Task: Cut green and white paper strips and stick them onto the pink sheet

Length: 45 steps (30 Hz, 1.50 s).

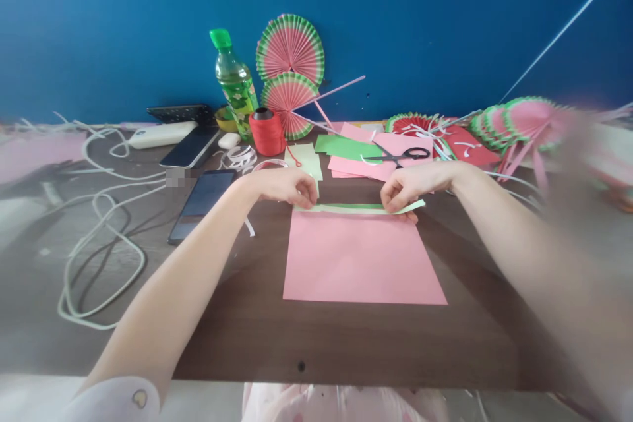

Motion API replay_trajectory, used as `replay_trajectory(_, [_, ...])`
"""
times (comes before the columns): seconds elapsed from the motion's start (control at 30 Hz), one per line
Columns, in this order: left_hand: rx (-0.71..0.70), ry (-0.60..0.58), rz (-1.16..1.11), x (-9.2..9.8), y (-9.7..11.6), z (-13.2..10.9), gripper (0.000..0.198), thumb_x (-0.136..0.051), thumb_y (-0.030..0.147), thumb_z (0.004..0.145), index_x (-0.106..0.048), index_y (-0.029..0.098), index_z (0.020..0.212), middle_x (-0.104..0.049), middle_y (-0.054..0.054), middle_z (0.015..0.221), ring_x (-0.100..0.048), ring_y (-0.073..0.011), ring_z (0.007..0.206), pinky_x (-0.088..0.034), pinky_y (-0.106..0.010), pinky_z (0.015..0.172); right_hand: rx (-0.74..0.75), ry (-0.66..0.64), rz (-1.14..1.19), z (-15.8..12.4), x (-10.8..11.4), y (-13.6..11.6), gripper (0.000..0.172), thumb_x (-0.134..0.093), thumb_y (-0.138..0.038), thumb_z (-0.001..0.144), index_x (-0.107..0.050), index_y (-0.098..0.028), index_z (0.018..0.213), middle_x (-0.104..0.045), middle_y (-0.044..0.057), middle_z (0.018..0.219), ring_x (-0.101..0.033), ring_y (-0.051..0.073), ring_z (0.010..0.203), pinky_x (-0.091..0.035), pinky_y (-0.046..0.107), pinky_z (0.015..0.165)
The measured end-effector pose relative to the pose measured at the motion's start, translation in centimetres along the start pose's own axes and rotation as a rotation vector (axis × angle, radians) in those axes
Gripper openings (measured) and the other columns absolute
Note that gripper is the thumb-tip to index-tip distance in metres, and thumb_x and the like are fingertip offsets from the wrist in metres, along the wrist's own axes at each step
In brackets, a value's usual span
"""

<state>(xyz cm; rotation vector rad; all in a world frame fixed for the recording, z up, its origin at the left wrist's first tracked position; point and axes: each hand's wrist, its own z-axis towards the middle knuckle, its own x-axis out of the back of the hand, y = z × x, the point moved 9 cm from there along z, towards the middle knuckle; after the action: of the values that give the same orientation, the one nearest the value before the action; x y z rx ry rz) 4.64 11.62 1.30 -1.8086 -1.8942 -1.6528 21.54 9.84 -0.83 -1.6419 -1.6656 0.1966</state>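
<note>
A sheet of pink paper point(363, 260) lies flat on the dark table in front of me. Along its far edge runs a narrow pale green paper strip point(346, 209), with a darker green band showing just behind it. My left hand point(291, 188) pinches the strip near its left end, fingertips closed. Near the other end my right hand point(408, 188) grips the strip between thumb and fingers, and a short tip of it sticks out to the right.
Black scissors point(398, 155) lie on pink and green paper behind my hands. A red thread spool point(267, 132), a green-capped bottle point(235, 82) and watermelon-coloured paper fans point(291, 49) stand at the back. Phones point(200, 201) and a white cable point(101, 257) are on the left.
</note>
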Motion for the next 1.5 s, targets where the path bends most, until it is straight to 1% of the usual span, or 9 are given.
replay_trajectory(0.07, [0.004,-0.022,0.084,0.0,0.2,0.0,0.020,-0.060,0.032,0.061,-0.063,0.018,0.076,-0.064,0.001,0.076,-0.055,-0.0126,0.069,-0.036,-0.020,0.058,0.009,-0.008,0.009,0.1,-0.1,0.1,0.032,-0.060,-0.048,0.068,-0.058,-0.016,0.070,-0.063,0.000,0.059,-0.057,0.011,0.056,-0.034,0.022,0.050])
replay_trajectory(0.23, [0.038,-0.030,0.226,0.1,0.0,0.3,0.028,-0.058,0.037,0.064,-0.065,0.017,0.082,-0.064,0.000,0.076,-0.052,-0.0116,0.067,-0.035,-0.021,0.058,-0.013,-0.032,0.058,0.6,-0.5,0.7,0.036,-0.062,-0.050,0.067,-0.057,-0.015,0.072,-0.064,0.001,0.059,-0.057,0.011,0.052,-0.037,0.021,0.049])
replay_trajectory(0.4, [0.110,-0.001,0.324,0.0,-0.4,0.3,0.026,-0.059,0.037,0.063,-0.066,0.016,0.075,-0.057,0.000,0.062,-0.047,-0.0117,0.059,-0.031,-0.023,0.053,-0.054,-0.022,0.096,0.8,-0.6,0.8,0.038,-0.064,-0.051,0.065,-0.056,-0.014,0.071,-0.065,0.003,0.060,-0.060,0.013,0.054,-0.040,0.022,0.050])
replay_trajectory(0.5, [0.122,0.015,0.311,0.1,-0.4,0.3,0.025,-0.059,0.037,0.063,-0.065,0.016,0.074,-0.055,0.000,0.062,-0.045,-0.0112,0.058,-0.030,-0.023,0.053,-0.051,-0.027,0.101,0.8,-0.6,0.8,0.038,-0.063,-0.052,0.067,-0.056,-0.014,0.072,-0.066,0.004,0.062,-0.062,0.013,0.056,-0.041,0.021,0.051])
replay_trajectory(0.7, [0.130,0.034,0.361,0.4,-0.6,0.3,0.027,-0.058,0.039,0.064,-0.066,0.016,0.075,-0.058,0.000,0.066,-0.048,-0.0116,0.060,-0.030,-0.022,0.054,-0.029,-0.035,0.095,0.9,-0.5,1.1,0.037,-0.061,-0.051,0.070,-0.055,-0.015,0.076,-0.068,0.004,0.066,-0.064,0.013,0.058,-0.041,0.020,0.050])
replay_trajectory(0.83, [0.165,0.061,0.405,0.7,-0.9,0.3,0.029,-0.059,0.043,0.063,-0.066,0.017,0.074,-0.060,-0.001,0.067,-0.049,-0.0118,0.060,-0.031,-0.023,0.054,-0.019,-0.038,0.089,0.9,-0.5,1.1,0.036,-0.060,-0.051,0.071,-0.054,-0.016,0.077,-0.068,0.004,0.068,-0.064,0.014,0.060,-0.041,0.020,0.050])
replay_trajectory(0.97, [0.202,0.079,0.404,1.0,-1.1,0.2,0.029,-0.059,0.044,0.062,-0.065,0.017,0.071,-0.058,-0.001,0.064,-0.048,-0.0116,0.056,-0.031,-0.023,0.051,-0.006,-0.042,0.087,1.0,-0.6,1.0,0.036,-0.060,-0.051,0.071,-0.054,-0.016,0.077,-0.068,0.004,0.069,-0.064,0.014,0.061,-0.040,0.020,0.049])
replay_trajectory(1.33, [0.219,0.092,0.394,1.0,-1.5,0.3,0.028,-0.061,0.044,0.059,-0.063,0.017,0.066,-0.057,0.000,0.059,-0.048,-0.0115,0.053,-0.031,-0.024,0.049,-0.023,-0.015,0.098,1.1,-0.4,1.2,0.041,-0.061,-0.056,0.067,-0.053,-0.016,0.075,-0.069,0.005,0.068,-0.064,0.015,0.059,-0.040,0.021,0.047])
replay_trajectory(1.5, [0.238,0.084,0.352,1.0,-1.6,0.2,0.027,-0.061,0.042,0.058,-0.063,0.017,0.066,-0.055,0.000,0.057,-0.047,-0.0111,0.050,-0.031,-0.024,0.047,-0.047,0.001,0.099,1.1,-0.3,1.3,0.042,-0.061,-0.057,0.067,-0.052,-0.017,0.073,-0.069,0.006,0.068,-0.064,0.015,0.061,-0.042,0.021,0.048])
